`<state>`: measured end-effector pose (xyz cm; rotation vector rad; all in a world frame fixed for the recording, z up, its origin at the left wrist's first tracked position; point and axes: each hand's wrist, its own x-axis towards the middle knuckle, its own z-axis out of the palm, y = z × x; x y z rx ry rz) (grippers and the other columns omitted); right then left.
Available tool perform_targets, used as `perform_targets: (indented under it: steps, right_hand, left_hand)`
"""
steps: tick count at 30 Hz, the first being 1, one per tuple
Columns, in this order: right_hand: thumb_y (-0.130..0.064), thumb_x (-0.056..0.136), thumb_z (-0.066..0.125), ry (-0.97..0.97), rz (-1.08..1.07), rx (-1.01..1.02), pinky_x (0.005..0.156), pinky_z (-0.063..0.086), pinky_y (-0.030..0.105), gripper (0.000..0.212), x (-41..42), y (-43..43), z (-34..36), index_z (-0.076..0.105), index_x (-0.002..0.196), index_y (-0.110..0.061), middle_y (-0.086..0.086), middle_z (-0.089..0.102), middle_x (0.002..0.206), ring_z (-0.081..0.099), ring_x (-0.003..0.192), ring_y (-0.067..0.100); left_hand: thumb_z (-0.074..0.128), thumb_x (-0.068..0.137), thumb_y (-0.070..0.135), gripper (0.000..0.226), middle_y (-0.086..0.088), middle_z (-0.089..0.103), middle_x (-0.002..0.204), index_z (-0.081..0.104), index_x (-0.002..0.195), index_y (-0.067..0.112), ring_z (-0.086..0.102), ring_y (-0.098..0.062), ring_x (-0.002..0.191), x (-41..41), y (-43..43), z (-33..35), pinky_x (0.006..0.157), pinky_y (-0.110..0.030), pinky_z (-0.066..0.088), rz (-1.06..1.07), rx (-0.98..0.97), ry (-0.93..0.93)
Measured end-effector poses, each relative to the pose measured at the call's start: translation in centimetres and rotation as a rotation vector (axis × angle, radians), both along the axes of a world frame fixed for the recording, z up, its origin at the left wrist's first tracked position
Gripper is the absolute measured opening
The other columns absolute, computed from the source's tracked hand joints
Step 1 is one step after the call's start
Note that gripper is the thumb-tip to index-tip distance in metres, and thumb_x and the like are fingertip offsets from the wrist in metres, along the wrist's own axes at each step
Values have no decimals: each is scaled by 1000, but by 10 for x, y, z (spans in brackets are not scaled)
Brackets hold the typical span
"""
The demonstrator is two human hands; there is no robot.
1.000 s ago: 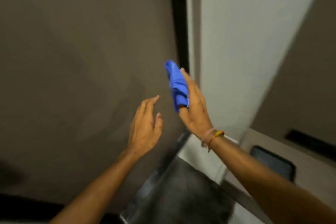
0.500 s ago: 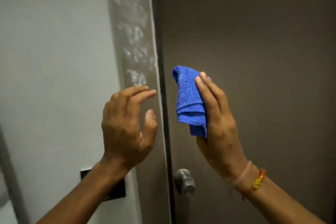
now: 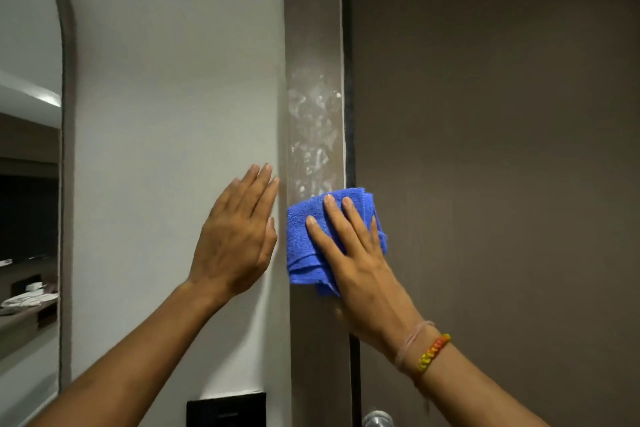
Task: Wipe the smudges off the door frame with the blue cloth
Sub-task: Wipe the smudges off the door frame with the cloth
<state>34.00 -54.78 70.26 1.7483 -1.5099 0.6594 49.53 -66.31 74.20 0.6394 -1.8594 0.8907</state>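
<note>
A grey-brown door frame (image 3: 313, 10) runs up the middle of the view. White smudges (image 3: 313, 128) cover it from about mid height down to the cloth. My right hand (image 3: 356, 253) lies flat, fingers spread, pressing the folded blue cloth (image 3: 299, 243) against the frame just below the smudges. My left hand (image 3: 235, 236) rests flat with fingers together on the white wall (image 3: 173, 114), right beside the frame and holding nothing.
The brown door (image 3: 502, 166) fills the right side, with a metal knob (image 3: 377, 419) at the bottom edge. A black wall switch plate (image 3: 227, 409) sits low on the wall. An arched mirror (image 3: 27, 166) stands at far left.
My right hand has turned the cloth toward the frame and pressed it flat there. My left hand has opened out and laid its palm on the wall. The view has shifted left and up.
</note>
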Motion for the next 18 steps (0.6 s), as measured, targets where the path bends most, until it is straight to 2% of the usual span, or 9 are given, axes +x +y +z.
perform_targets:
  steps: [3,6,8,12,16,18]
  right_hand:
    - [-37,77,50,-28,44,8,115,-7,58,91,-2,0,-6,-11,146,-30,0,-23,156,-29,140,19]
    - [-60,81,37,-49,43,-55,114,-6,59,85,1,-6,-13,-8,146,-30,0,-21,157,-27,141,20]
    - [-71,81,31,-128,49,-142,114,-6,58,83,7,-15,-16,-1,147,-32,1,-16,158,-25,142,23]
    - [-66,84,33,-296,30,-321,115,5,60,65,23,-38,-17,22,140,-34,2,3,158,-12,145,29]
    - [-56,90,32,-244,-88,-426,106,27,67,58,26,-52,-8,24,143,-33,8,20,156,5,143,40]
    - [-52,90,32,-235,-83,-452,106,27,66,57,26,-56,7,23,144,-34,8,19,156,4,143,39]
  left_hand:
    - [30,90,22,58,-17,27,153,25,144,2,21,-29,144,-5,-14,-2,118,-43,18,63,-55,-61]
    - [33,90,23,59,-17,26,153,24,145,2,20,-29,144,-9,-23,-8,118,-44,19,71,-88,-39]
    - [36,90,23,60,-17,26,153,24,144,2,20,-29,144,-10,-26,-9,117,-45,20,61,-109,-30]
    - [35,89,22,59,-18,27,152,26,144,1,22,-30,143,-12,-27,-10,117,-45,22,62,-135,-26]
    - [33,90,23,58,-18,27,152,27,144,1,22,-30,143,-13,-29,-12,117,-45,21,60,-137,2]
    - [34,90,22,58,-18,28,152,27,144,1,22,-30,143,-13,-30,-12,117,-45,23,58,-139,26]
